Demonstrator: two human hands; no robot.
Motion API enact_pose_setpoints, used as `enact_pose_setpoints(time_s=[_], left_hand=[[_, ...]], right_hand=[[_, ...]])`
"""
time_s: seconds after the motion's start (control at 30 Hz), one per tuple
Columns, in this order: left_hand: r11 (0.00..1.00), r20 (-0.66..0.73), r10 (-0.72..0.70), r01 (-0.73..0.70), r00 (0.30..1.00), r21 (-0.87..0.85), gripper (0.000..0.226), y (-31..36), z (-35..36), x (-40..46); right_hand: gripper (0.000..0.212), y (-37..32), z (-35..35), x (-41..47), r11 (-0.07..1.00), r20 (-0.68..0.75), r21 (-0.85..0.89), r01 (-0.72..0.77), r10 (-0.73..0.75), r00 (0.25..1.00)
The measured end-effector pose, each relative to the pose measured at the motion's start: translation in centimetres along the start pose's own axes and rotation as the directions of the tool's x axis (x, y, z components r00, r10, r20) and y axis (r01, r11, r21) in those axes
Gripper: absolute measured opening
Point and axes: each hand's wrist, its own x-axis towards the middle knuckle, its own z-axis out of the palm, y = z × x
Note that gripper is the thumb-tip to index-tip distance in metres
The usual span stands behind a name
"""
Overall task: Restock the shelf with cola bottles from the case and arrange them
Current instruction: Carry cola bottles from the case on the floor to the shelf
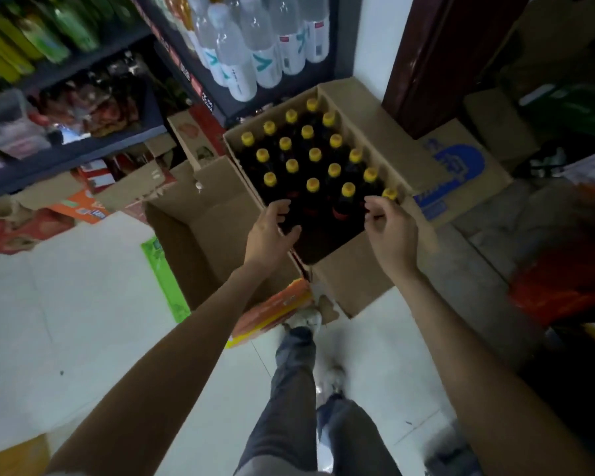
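You stand on a pale tiled floor (83, 304) in a cramped shop, with dark shelves (93, 60) rising at your upper left and stacked cartons crowding the far side. Starting at the left, green and yellow drink bottles (31, 39) lie on the top shelf, packets of snacks (93, 104) sit on the one beneath, and further right a row of clear water bottles (255, 46) with white labels bearing a teal mark fills the next shelf; a red price strip runs along its edge, but the writing is too blurred to read. Below that shelf sits the open cardboard case (375, 139), its flaps spread, holding dark cola bottles (310, 159) with yellow caps standing upright in rows; the near end of the case shows a dark gap. Your left hand (272, 231) reaches over the near left edge of the case, fingers spread and loosely curved, holding nothing. Your right hand (390, 231) is over the near right corner, its fingers curled inward close to the nearest yellow cap (389, 193); whether they touch it or grip anything you cannot tell. Right of the case lies a carton with blue printing (461, 166), its lettering unreadable, and beyond it something orange-red (557, 283) on the floor.
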Motion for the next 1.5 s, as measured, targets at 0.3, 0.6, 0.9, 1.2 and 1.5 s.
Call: enact_pose_setpoints(time_s=[0.3, 0.6, 0.9, 1.2, 1.5], left_hand=[[0.991, 0.167, -0.023, 0.0, 0.986, 0.135, 0.072, -4.3, 6.2, 13.4], [0.989, 0.242, -0.001, -0.034, 0.97, 0.141, 0.054, -5.7, 9.2, 16.7], [0.988, 0.161, 0.048, -0.071, 0.986, 0.139, 0.039, -5.9, 8.6, 16.6], [0.868, 0.109, 0.461, -0.421, 0.881, -0.264, 0.03, 0.6, -0.4, 11.5], [0.747, 0.227, 0.547, -0.346, 0.806, -0.568, 0.032, 11.6, -4.8, 0.8]], right_hand=[[0.066, 5.9, 10.0, 9.9, 0.939, 0.317, -0.289, -0.187, 0.278, 0.907], [0.052, 8.3, 13.5, 10.8, 0.915, 0.283, -0.307, -0.261, 0.35, 0.893], [0.046, 5.9, 11.3, 9.2, 0.92, 0.104, -0.137, -0.367, 0.382, 0.918], [0.038, -2.4, 0.9, 3.8, 0.788, -0.233, 0.548, -0.279, 0.465, 0.854], [0.041, -8.2, -10.0, -8.1, 0.76, -0.407, 0.64, -0.114, 0.462, 0.788]])
